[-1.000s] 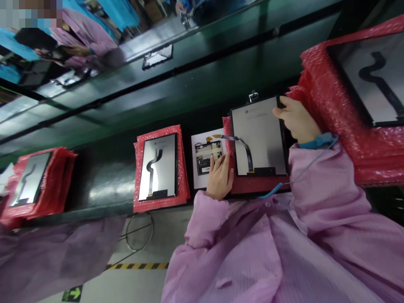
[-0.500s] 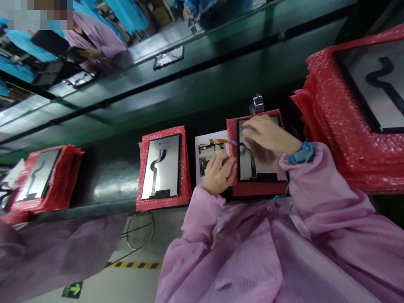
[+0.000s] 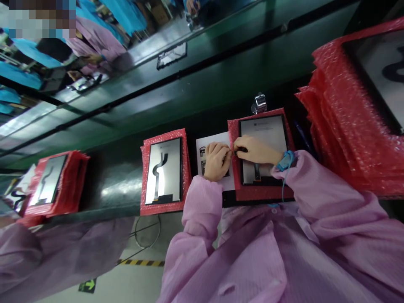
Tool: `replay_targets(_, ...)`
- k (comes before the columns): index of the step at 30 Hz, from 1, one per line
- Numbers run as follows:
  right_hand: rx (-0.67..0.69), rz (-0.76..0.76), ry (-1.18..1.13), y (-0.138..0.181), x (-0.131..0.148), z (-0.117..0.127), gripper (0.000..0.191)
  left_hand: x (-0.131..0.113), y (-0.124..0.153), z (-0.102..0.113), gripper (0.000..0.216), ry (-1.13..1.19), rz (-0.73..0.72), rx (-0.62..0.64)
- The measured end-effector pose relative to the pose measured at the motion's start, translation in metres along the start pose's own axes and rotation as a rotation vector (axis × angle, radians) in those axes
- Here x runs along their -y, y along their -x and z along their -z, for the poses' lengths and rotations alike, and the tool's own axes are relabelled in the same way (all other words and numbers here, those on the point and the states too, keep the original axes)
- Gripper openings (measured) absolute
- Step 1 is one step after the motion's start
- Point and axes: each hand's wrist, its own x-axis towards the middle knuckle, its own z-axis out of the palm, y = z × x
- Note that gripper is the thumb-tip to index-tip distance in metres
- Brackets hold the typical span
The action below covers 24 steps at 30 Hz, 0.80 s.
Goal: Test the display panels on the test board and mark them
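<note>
A display panel (image 3: pixel 268 126) lies silver back up on red bubble wrap (image 3: pixel 246 194) right in front of me. Its black flex cable (image 3: pixel 257 171) runs up beneath my right hand (image 3: pixel 257 150). To its left a circuit board (image 3: pixel 202 155) rests on a white sheet (image 3: pixel 210 139), largely covered by my left hand (image 3: pixel 217 160). The fingertips of both hands meet at the panel's left edge, pinched around the flex cable ends. Just a sliver of orange cable shows between them, so the joint itself is hidden.
Another panel on red bubble wrap (image 3: pixel 166 168) lies to the left, with a wrapped stack (image 3: pixel 71 181) farther along. A tall red stack (image 3: pixel 341 126) stands at the right. A small metal object (image 3: pixel 259 103) sits behind my panel. Beyond the green divider (image 3: pixel 195 90), people work across the bench.
My right hand has come down and left from the panel's upper part to its left edge. My left hand has shifted slightly up, and its fingertips now meet those of the right.
</note>
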Motion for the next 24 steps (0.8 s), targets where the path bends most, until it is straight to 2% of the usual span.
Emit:
replay_targets(6, -0.036, 0.068, 0.031, 0.0008, -0.0025, -0.0079, 0.009, 0.0014, 0.0004, -0.0044, 0.02, 0.009, 0.046, 0.05)
replay_targets(24, 0.0, 0.03, -0.007, 0.0018, -0.006, -0.009, 0.012, 0.004, 0.0035, -0.0103, 0.022, 0.017, 0.007, -0.081)
